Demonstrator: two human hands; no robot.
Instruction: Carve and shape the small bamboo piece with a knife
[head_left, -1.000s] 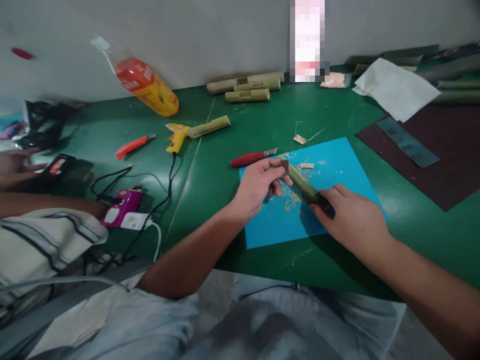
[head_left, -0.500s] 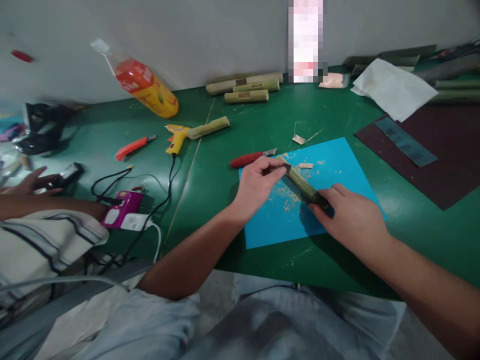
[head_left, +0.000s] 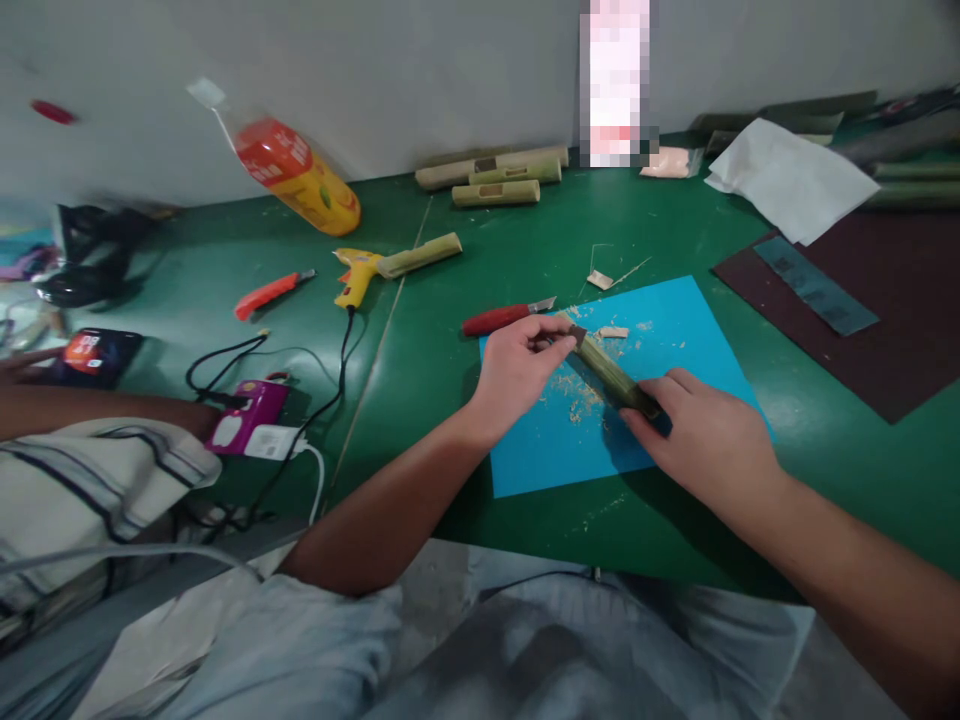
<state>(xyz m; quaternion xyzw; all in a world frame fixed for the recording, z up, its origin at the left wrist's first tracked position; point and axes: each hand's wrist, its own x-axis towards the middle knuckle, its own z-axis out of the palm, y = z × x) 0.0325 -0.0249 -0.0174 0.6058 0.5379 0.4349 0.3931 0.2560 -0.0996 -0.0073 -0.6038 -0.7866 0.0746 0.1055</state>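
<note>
Green bamboo stick (head_left: 609, 371), short and pale at its cut far end, lies slanted over the blue sheet (head_left: 675, 340) on the counter (head_left: 465, 260) amid pale shavings. Left hand (head_left: 517, 370) pinches its far end, fingers curled; right hand (head_left: 701, 440) clamps its near end, knuckles up, forearms angled inward.

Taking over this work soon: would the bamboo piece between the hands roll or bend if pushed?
Probably stiff: the bamboo piece spans straight between left hand and right hand. Being round, it may roll on the smooth blue sheet. Likely light, since fingertips alone hold it.
</note>
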